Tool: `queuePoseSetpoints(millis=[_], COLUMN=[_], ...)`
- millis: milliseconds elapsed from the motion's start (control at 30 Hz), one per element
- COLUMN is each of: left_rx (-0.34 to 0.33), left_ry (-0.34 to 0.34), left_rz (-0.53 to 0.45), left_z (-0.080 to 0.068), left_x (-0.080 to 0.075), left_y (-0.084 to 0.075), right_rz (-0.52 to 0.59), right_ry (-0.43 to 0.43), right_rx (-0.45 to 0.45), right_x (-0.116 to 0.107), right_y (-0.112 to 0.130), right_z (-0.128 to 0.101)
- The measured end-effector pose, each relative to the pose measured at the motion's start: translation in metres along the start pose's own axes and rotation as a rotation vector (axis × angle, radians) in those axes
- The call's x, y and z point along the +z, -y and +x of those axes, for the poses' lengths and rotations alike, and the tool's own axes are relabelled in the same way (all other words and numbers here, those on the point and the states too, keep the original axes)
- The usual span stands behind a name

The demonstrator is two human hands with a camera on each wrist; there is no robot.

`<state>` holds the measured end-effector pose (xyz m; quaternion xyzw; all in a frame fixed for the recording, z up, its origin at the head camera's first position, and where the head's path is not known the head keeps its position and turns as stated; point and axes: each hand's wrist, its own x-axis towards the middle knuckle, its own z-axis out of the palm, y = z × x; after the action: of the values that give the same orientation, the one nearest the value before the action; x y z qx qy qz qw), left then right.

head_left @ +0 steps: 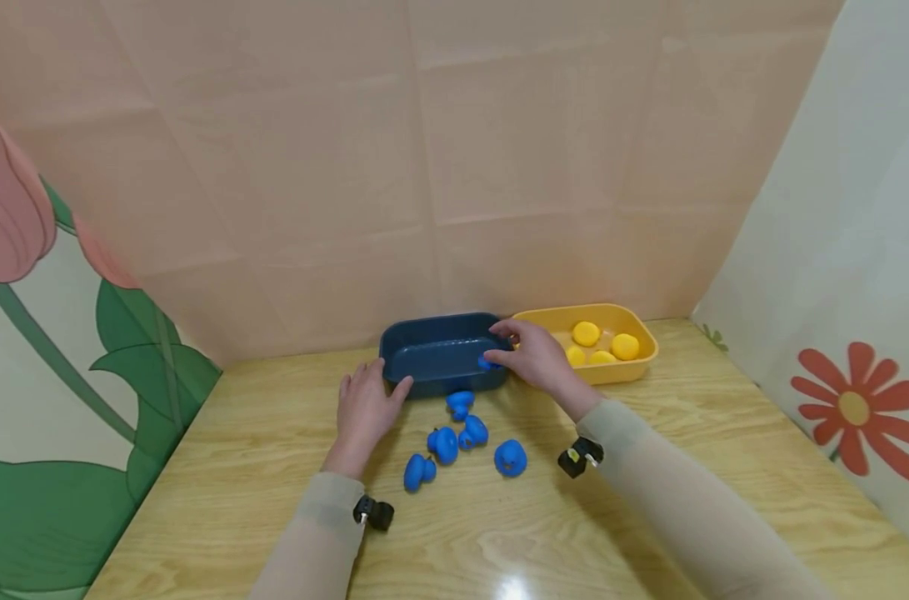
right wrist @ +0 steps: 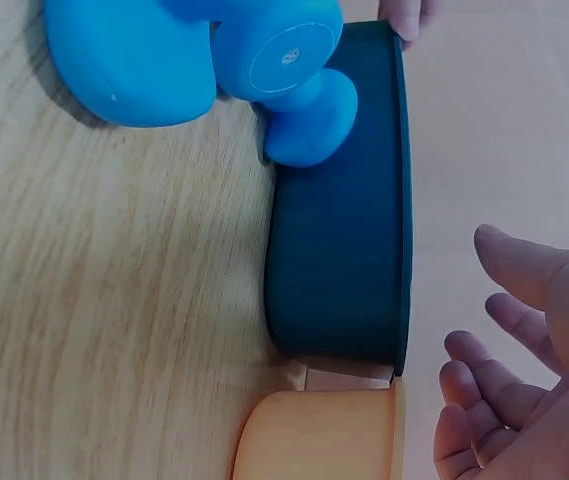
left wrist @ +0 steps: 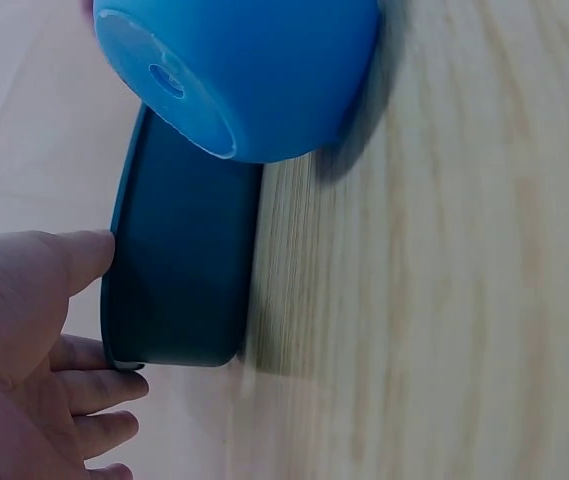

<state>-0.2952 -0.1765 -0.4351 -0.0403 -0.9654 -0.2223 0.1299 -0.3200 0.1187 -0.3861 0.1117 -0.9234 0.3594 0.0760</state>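
Fingers (right wrist: 509,265) of the right hand (head_left: 535,357) look spread and loose over the blue tray (head_left: 439,354). Only the head view shows a blue duck (head_left: 488,362) at its fingertips. Left hand (head_left: 366,408) rests relaxed, thumb on the tray's rim.

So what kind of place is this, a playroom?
Probably a staged tabletop set rather than a home: a wooden table boxed in by flower-printed screens, with blue toy ducks and two plastic bins.

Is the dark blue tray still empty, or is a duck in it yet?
Nearly empty: the dark blue tray shows one blue duck at the right hand's fingertips; its floor is otherwise bare.
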Motion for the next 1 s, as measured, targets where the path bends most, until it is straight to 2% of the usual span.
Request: queuePoseSetpoints(millis=[600, 1000], left_rx=[-0.014, -0.01], left_ry=[0.01, 0.002], left_rz=[0.01, 0.014], left_z=[0.001, 0.001], left_x=[-0.001, 0.0], left_y=[0.0, 0.002], right_rz=[0.15, 0.18], right_ry=[0.013, 0.017], right_rx=[-0.014, -0.024], right_x=[-0.002, -0.002], right_y=[0.001, 0.0], right_z=[-0.024, -0.035])
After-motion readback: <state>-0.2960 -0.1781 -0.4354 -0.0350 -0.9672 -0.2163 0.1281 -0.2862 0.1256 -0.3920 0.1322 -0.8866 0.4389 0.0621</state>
